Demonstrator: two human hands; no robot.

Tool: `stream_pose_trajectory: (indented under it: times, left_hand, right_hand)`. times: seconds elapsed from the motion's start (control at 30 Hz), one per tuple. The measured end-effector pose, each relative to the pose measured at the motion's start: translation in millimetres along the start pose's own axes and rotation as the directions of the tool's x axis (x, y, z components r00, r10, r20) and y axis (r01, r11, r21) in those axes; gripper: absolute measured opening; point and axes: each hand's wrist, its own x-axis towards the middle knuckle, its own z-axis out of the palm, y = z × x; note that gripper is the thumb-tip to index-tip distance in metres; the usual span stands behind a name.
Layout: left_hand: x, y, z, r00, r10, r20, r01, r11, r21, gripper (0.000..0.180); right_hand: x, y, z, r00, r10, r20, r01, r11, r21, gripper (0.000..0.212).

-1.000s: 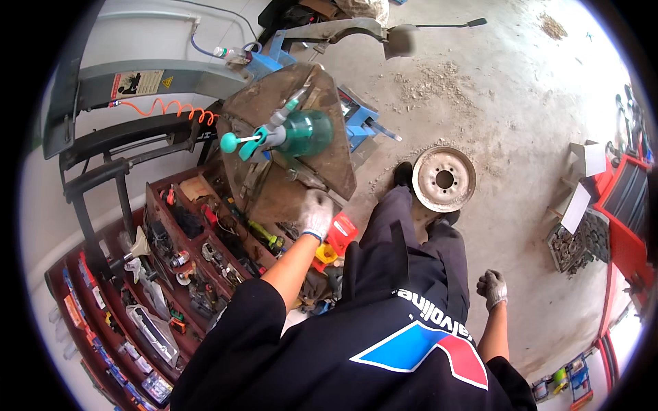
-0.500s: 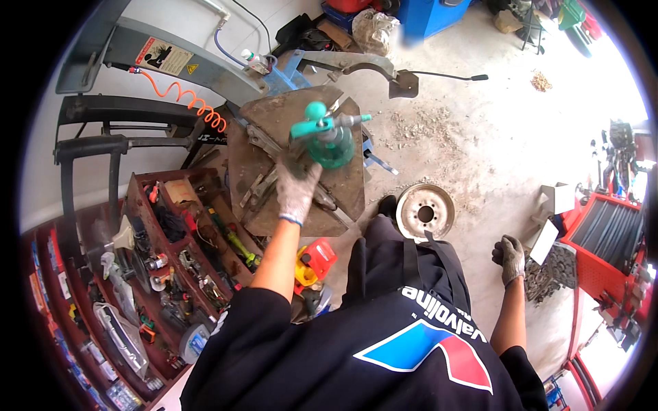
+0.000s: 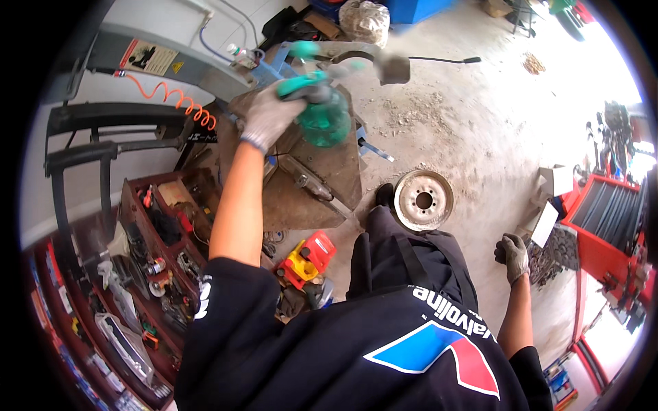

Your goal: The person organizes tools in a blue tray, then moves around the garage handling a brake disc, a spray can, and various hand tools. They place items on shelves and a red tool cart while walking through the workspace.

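Observation:
My left hand point(image 3: 269, 118), in a pale work glove, is closed round the handle of a green pump spray bottle point(image 3: 323, 123). The bottle's head and nozzle are smeared by motion, and its see-through body is over the metal turntable point(image 3: 260, 198) of a tyre-changing machine. Whether its base touches the turntable, I cannot tell. On the turntable lie metal clamp jaws point(image 3: 308, 181). My right hand point(image 3: 513, 257), in a grey glove with dark fingertips, hangs out to the right with its fingers curled in and nothing visible in them.
A bare wheel rim point(image 3: 424, 200) lies on the floor by my foot. A red-and-yellow toy truck point(image 3: 306, 259) is left of my legs. Tool trays point(image 3: 154, 226) line the left side, and a red tool cart point(image 3: 603, 219) stands right. An orange coiled air hose point(image 3: 171, 99) hangs near the machine.
My left hand has moved from beside the bottle up to its handle and closed on it. The bottle has shifted slightly and blurred. My right hand stays curled at the right.

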Motion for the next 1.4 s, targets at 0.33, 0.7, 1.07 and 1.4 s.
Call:
stream_pose_trajectory:
  times: [0.33,0.7,1.07,1.4]
  left_hand:
    - [-86.2,-20.2,-37.7,0.949,0.170,0.266,0.243,0.145,-0.959,0.024]
    - [-91.0,-42.3,-73.1,0.914,-0.275,-0.299,-0.167,0.416,-0.894,0.031]
    - [36.9,-168.5,-13.1,0.936,-0.254,-0.244,-0.067,0.552,-0.831,0.013]
    - [3.0,-108.6,18.6,0.932,-0.190,-0.309,-0.002,0.848,-0.530,0.027]
  right_hand:
    - [-20.7,112.9,-30.1,0.952,0.289,-0.098,-0.277,0.953,0.124,0.025]
    - [-29.4,103.1,-39.4,0.986,0.154,-0.063,-0.139,0.972,0.191,0.027]
    - [-66.7,133.5,-35.8,0.969,0.233,-0.089,-0.216,0.962,0.168,0.030]
    - [-82.6,174.4,-36.5,0.895,0.432,-0.114,-0.377,0.867,0.325,0.032]
